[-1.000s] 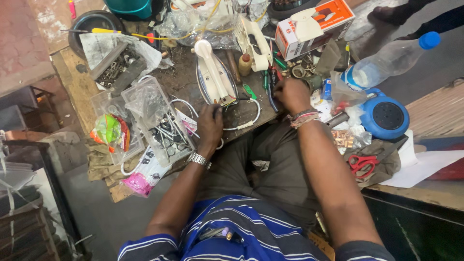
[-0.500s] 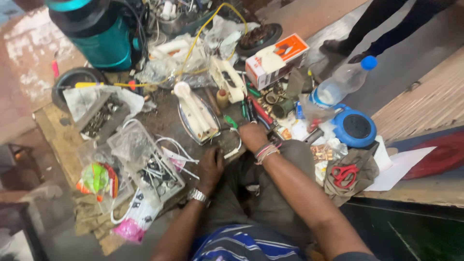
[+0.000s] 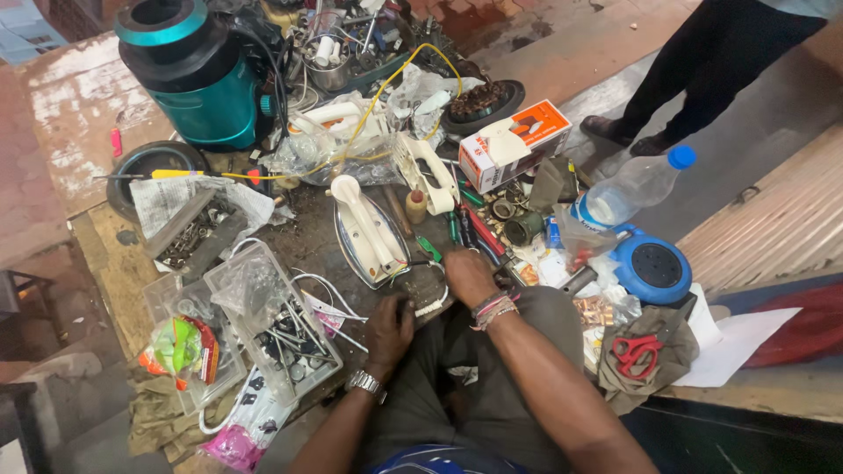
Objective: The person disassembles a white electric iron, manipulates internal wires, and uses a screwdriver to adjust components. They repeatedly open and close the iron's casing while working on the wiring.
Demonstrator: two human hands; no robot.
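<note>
A white clothes iron (image 3: 369, 233) lies on the dirty work surface just beyond my hands. Between my hands sits a loop of white cord (image 3: 432, 305) over a dark part. My left hand (image 3: 389, 333), with a metal watch on the wrist, is curled at the loop's left end. My right hand (image 3: 470, 276), with bracelets on the wrist, lies knuckles up at the loop's right end, beside several screwdrivers (image 3: 474, 230). Its fingers are hidden under the palm. A second white iron body (image 3: 426, 167) lies farther back.
A teal and black appliance (image 3: 193, 79) stands at the back left. Clear trays of screws and tools (image 3: 272, 325) sit left of my left hand. To the right are an orange-and-white box (image 3: 514, 145), a plastic bottle (image 3: 628, 189), a blue round casing (image 3: 654, 268) and red scissors (image 3: 637, 351). Another person's legs (image 3: 702, 79) stand at the back right.
The view has tilted toward the back of the bench, bringing the teal appliance in. My hands have stayed by the white cord, drawing closer together in front of the iron.
</note>
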